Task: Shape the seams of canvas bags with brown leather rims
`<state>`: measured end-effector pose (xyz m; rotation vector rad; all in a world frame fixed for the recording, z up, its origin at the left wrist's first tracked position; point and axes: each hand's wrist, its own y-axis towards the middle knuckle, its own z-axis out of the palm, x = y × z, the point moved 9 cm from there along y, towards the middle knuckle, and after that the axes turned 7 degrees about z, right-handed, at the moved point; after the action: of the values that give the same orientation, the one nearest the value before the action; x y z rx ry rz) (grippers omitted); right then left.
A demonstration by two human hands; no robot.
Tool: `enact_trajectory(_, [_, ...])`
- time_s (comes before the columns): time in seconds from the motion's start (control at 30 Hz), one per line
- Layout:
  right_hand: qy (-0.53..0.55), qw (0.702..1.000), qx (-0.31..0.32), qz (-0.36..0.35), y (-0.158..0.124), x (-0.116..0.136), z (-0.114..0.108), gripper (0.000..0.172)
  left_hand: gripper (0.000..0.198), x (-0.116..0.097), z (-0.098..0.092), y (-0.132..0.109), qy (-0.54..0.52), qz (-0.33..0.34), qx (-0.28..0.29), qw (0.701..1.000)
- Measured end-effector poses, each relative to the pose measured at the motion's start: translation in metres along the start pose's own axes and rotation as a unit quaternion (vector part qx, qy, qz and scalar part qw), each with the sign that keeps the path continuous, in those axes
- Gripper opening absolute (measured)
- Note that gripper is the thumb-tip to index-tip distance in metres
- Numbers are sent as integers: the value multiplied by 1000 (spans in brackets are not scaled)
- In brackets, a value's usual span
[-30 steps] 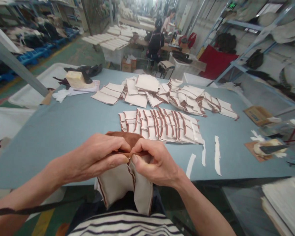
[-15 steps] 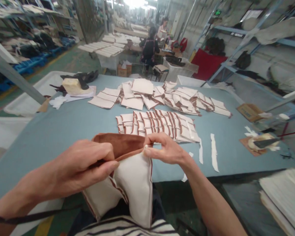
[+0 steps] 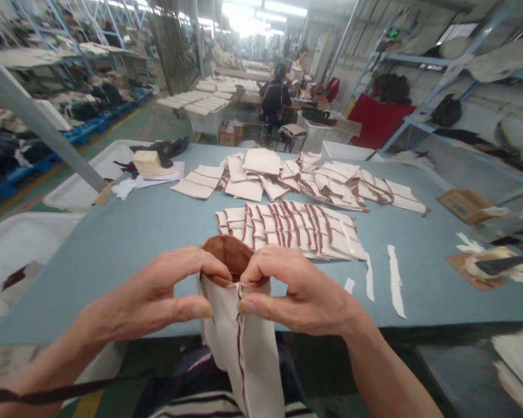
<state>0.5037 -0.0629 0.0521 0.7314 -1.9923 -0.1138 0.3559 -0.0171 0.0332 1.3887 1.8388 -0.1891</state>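
In front of me hangs a sewn fabric tube [image 3: 261,348], white outside and brown inside, with a seam running down its near side. Its open mouth points up and shows the brown lining. My left hand [image 3: 169,290] grips the rim left of the seam, fingers hooked inside and thumb outside. On the other side, my right hand [image 3: 292,287] pinches the rim at the seam, its thumb lying against the seam and its fingers within the mouth. The fingertips inside are partly hidden by the fabric.
On the blue table [image 3: 135,249] lie a row of overlapping white pieces with brown edges [image 3: 292,229], a looser pile [image 3: 261,162], white strips [image 3: 394,281] and a yellowish block [image 3: 150,162]. A cardboard box [image 3: 464,204] stands right. White bins [image 3: 65,220] flank the left. People work farther back.
The tube has turned so its seam faces me between both hands. My left hand has shifted its grip along the rim, and my right hand has come lower and closer to it.
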Motion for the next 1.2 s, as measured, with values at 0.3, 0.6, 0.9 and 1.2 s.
enact_trajectory(0.3, [-52, 998, 20, 2, 1, 0, 7, 23, 25, -4, 10, 22, -115, -41, 8, 993])
enact_trajectory(0.6, [15, 997, 13, 70, 0, -22, 7, 32, 23, -1, 19, 27, -105, -106, -10, 989])
enact_trajectory(0.9, [8, 996, 19, 87, 2, -21, 6, 13, 32, 11, 22, 27, -140, -146, -2, 979])
enact_trajectory(1.2, [103, 983, 29, 147, 3, -44, 14, 17, 28, 25, 30, 28, -180, -182, -26, 966])
